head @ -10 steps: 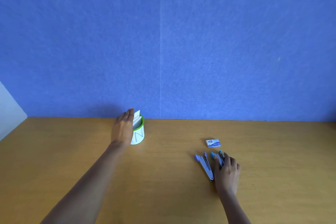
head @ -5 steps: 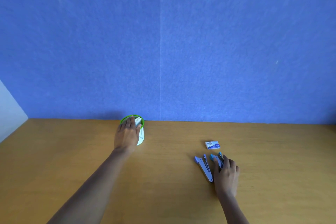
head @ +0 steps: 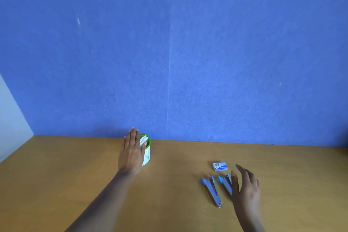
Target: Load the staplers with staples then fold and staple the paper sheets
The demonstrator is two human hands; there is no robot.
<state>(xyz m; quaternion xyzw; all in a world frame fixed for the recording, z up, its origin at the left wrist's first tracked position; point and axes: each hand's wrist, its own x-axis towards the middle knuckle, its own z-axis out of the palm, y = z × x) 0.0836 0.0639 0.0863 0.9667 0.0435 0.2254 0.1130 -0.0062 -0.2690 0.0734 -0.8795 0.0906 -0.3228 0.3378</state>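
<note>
1. Staplers, two of them, lie side by side on the right half of the table (head: 56,184). Both are angled, with their splayed ends toward the back edge.
2. The darker stapler (head: 211,190) lies in full view on the left of the pair. The blue-tipped stapler (head: 225,184) lies just beside it, its near end hidden under the right hand.
3. The staple box (head: 220,166) sits just behind the pair, toward the back edge, and is closed as far as can be seen.
4. The right hand (head: 245,188) is spread with loose fingers and grips nothing. Its thumb is right at the blue-tipped stapler (whether they touch cannot be told).
5. The white cup (head: 146,156) has a green rim and stands near the back edge, left of centre. The paper sheets (head: 143,140) stand upright inside it.
6. The left hand (head: 131,153) is flat with straight fingers held together. It partly covers the cup from the front, and its thumb is at the sheets.
7. The blue wall (head: 169,52) rises from the back edge.
</note>
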